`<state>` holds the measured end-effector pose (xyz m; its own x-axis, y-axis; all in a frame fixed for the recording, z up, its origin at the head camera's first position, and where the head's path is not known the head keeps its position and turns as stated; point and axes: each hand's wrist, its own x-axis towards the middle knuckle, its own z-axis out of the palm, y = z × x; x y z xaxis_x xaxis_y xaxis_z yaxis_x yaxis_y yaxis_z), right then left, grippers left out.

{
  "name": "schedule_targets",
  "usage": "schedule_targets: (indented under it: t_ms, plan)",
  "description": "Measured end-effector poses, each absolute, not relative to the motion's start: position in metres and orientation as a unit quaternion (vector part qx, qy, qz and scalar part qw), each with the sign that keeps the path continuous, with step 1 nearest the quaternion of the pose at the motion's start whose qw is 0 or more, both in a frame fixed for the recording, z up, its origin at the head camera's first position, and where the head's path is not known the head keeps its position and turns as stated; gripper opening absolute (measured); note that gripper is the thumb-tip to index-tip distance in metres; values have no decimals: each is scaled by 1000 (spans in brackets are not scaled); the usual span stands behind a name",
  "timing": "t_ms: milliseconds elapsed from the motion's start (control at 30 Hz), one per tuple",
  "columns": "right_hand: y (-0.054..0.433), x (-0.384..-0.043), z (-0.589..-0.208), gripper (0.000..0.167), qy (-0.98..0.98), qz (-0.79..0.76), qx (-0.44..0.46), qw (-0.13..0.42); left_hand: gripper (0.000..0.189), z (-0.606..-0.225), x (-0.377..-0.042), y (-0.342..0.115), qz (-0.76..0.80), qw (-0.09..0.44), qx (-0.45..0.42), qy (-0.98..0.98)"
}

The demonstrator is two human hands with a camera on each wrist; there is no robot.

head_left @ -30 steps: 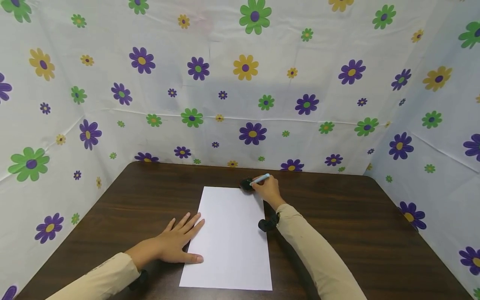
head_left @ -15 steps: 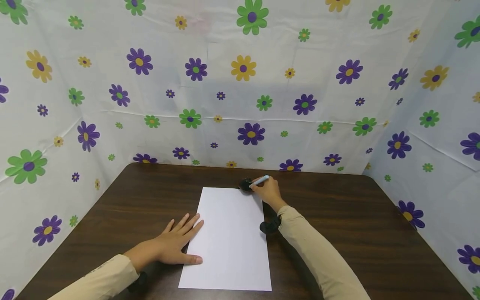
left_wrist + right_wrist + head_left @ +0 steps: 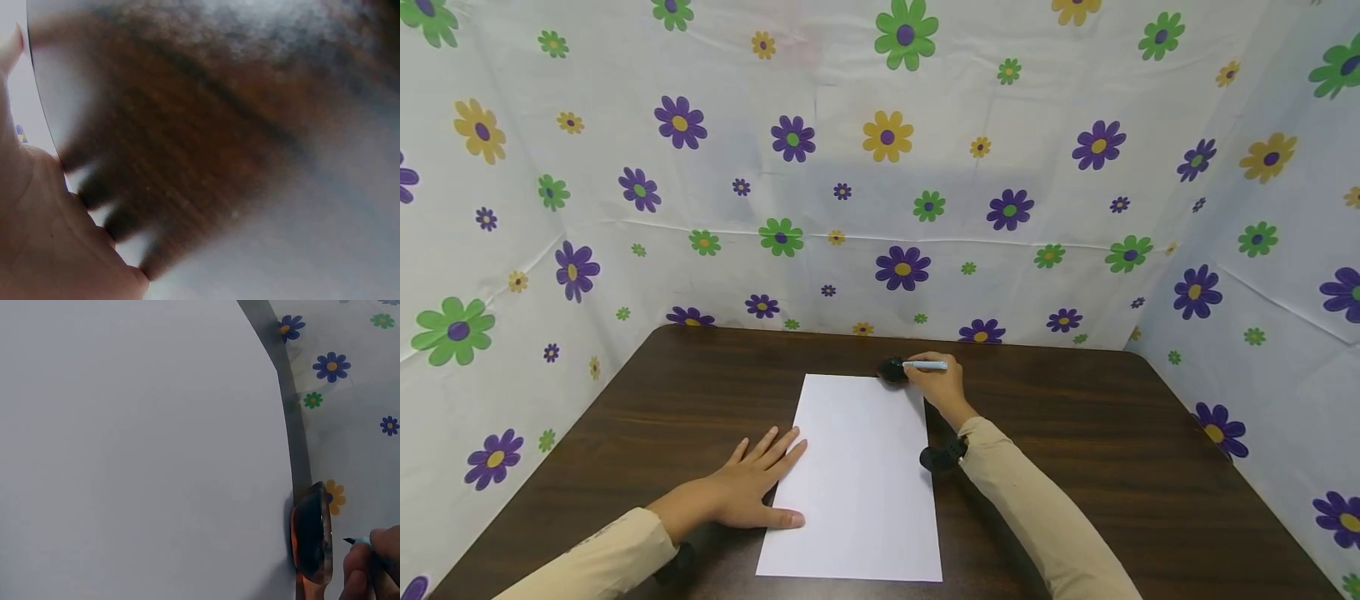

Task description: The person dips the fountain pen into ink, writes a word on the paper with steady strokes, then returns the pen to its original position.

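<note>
A plain white sheet of paper lies lengthwise on the dark wooden table. My left hand rests with fingers spread at its left edge, the thumb and fingertips over the paper. Past the far right corner, my right hand pinches a light blue pen. Its dark pointed tip shows in the right wrist view, close beside a shiny dark oval thing with an orange edge. That thing sits at the paper's far edge. In the left wrist view, the palm fills the left side and the background is blurred.
The brown table has rounded far corners. Behind and at both sides hangs white cloth printed with flowers. A black wrist camera on the right arm hangs over the paper's right edge.
The pen in my right hand has swung from a slant to nearly level, and that hand has shifted slightly right. My left hand keeps its place on the paper.
</note>
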<state>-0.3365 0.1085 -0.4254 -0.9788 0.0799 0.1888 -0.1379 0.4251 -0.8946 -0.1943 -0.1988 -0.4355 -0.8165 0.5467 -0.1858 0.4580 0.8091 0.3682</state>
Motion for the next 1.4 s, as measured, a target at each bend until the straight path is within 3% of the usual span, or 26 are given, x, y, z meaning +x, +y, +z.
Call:
schedule_targets:
  t_ms: [500,933,1200,1400]
  plan:
    - [101,-311,-426,11,-846,523,55,87,101,-430,-191,-199,165,147,272,937]
    - [77,-289,-431,8,-849,502,165,16,102,-432,-191,-200,160,146,267,939]
    - [63,-280,-429,8,-865,440,241,14,101,-425,-190,-197,152,143,260,943]
    - [56,-279,-432,8,-867,417,271,25,105,-441,-195,-200,133,132,252,949]
